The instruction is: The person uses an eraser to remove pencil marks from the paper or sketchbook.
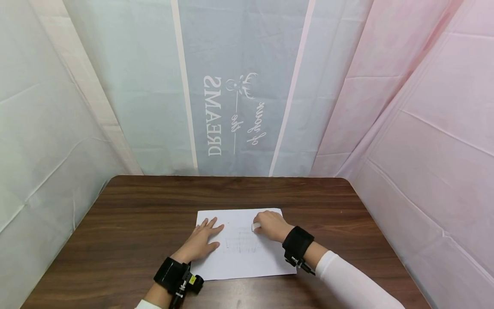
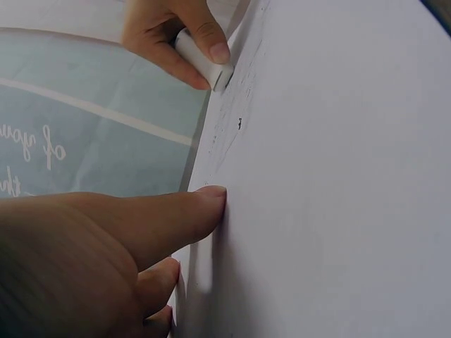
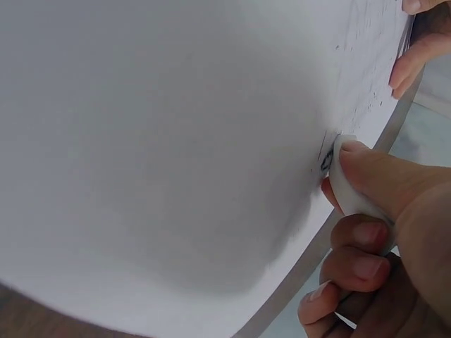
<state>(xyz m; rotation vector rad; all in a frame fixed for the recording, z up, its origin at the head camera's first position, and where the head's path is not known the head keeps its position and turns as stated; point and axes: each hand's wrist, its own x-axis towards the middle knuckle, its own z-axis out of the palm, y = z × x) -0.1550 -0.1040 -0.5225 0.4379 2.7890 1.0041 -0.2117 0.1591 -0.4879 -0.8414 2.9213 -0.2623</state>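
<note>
My right hand (image 1: 271, 225) pinches a white eraser (image 2: 204, 62) between thumb and fingers, its dark-smudged end right at the paper. In the right wrist view the eraser (image 3: 347, 179) sits beside a dark pencil mark. Under both hands lies a white sheet of paper (image 1: 247, 268) with faint pencil lines (image 1: 240, 245) across its middle. My left hand (image 1: 199, 241) rests on the sheet's left side with fingers spread. Its thumb (image 2: 204, 208) touches the paper in the left wrist view. Small dark crumbs (image 2: 239, 123) lie among the strokes.
The sheet lies on a dark wooden table (image 1: 135, 240). Behind it hangs a pale blue curtain (image 1: 243, 43) with mirrored lettering, and whitish and pink cloth (image 1: 432, 150) flanks the table. A black camera strap (image 1: 298, 244) wraps each wrist.
</note>
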